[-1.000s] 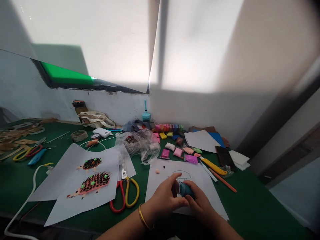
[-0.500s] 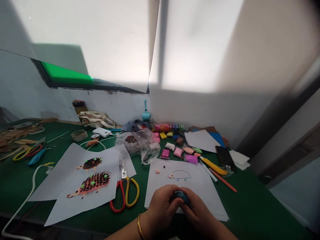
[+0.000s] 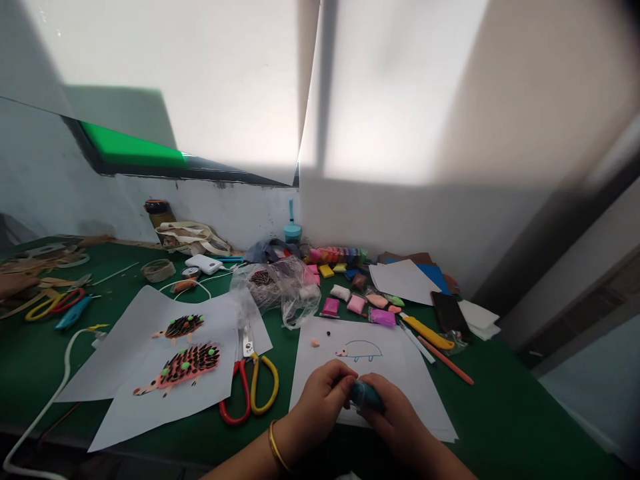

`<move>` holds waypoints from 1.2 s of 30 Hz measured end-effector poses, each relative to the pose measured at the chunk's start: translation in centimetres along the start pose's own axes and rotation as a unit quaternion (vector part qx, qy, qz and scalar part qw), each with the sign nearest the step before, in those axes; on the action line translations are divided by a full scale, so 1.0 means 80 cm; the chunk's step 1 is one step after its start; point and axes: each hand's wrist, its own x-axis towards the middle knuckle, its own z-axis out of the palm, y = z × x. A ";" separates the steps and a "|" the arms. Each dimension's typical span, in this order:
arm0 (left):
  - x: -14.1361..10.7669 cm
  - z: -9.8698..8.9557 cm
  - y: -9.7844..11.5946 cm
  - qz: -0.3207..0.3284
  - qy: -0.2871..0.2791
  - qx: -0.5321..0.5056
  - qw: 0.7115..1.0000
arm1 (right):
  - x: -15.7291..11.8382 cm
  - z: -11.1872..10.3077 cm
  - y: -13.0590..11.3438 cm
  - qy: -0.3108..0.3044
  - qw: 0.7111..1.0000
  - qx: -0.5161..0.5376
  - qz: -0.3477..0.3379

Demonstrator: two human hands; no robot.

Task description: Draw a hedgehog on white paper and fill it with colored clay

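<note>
Both hands meet over the lower part of a white paper sheet (image 3: 310, 373). My right hand (image 3: 393, 407) is closed round a small shiny dark-blue packet (image 3: 367, 396), which looks like wrapped modelling clay. With fingers pinched, my left hand (image 3: 323, 399) grips the packet's left end. Just beyond them, the sheet carries a blue pen outline of a hedgehog (image 3: 363, 349) with a pinkish clay face. A small peach lump of clay (image 3: 315, 343) and a tiny dark bead (image 3: 329, 333) lie to the left of the drawing.
Large red-and-yellow-handled scissors (image 3: 249, 380) lie left of the sheet, beside papers bearing two hedgehog figures (image 3: 190, 365). Several clay packets (image 3: 356, 305) and a plastic bag (image 3: 280, 287) sit behind. At right are a yellow cutter (image 3: 427, 332), an orange pencil (image 3: 445, 360) and a dark phone-like slab (image 3: 451, 317).
My hands have drawn slightly apart, and more of the blue packet shows between them. The left hand has shifted a little left and now pinches its end.
</note>
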 end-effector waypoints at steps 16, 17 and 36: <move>0.070 -0.092 0.014 -0.025 0.003 0.633 0.774 | 0.010 -0.036 0.026 0.106 0.975 0.037 0.190; 0.072 -0.092 0.012 -0.022 0.001 0.634 0.773 | 0.010 -0.037 0.025 0.105 0.974 0.039 0.195; 0.076 -0.091 0.023 -0.059 0.000 0.652 0.756 | 0.014 -0.039 0.023 0.105 0.963 0.080 0.236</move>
